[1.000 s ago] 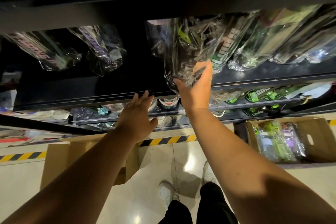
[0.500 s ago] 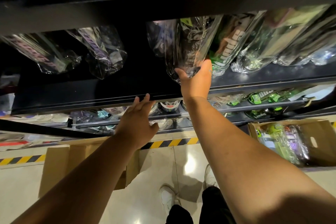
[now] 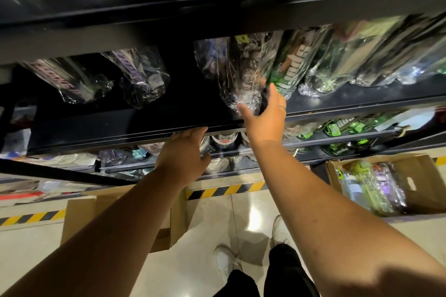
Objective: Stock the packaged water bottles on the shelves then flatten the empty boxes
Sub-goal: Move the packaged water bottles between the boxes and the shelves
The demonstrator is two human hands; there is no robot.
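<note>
A water bottle in a clear plastic bag (image 3: pixel 241 72) stands on the black shelf (image 3: pixel 108 137) in front of me. My right hand (image 3: pixel 265 118) grips its base, thumb on the left side and fingers on the right. My left hand (image 3: pixel 183 149) is lower and to the left, its straight fingertips resting on the shelf's front lip. To the right of the held bottle stands a row of bagged green bottles (image 3: pixel 294 65). Two bagged bottles with purple lettering (image 3: pixel 142 75) stand at the shelf's left end.
A cardboard box (image 3: pixel 424 190) with several bagged bottles (image 3: pixel 371 188) sits on the floor at the right. Another cardboard box (image 3: pixel 79 214) lies at the lower left. Lower shelves hold more bottles. Yellow-black tape runs along the floor, and my shoes are below.
My right hand has moved the bagged bottle up and deeper onto the shelf. My left hand rose from below the shelf until its fingertips reached the front lip.
</note>
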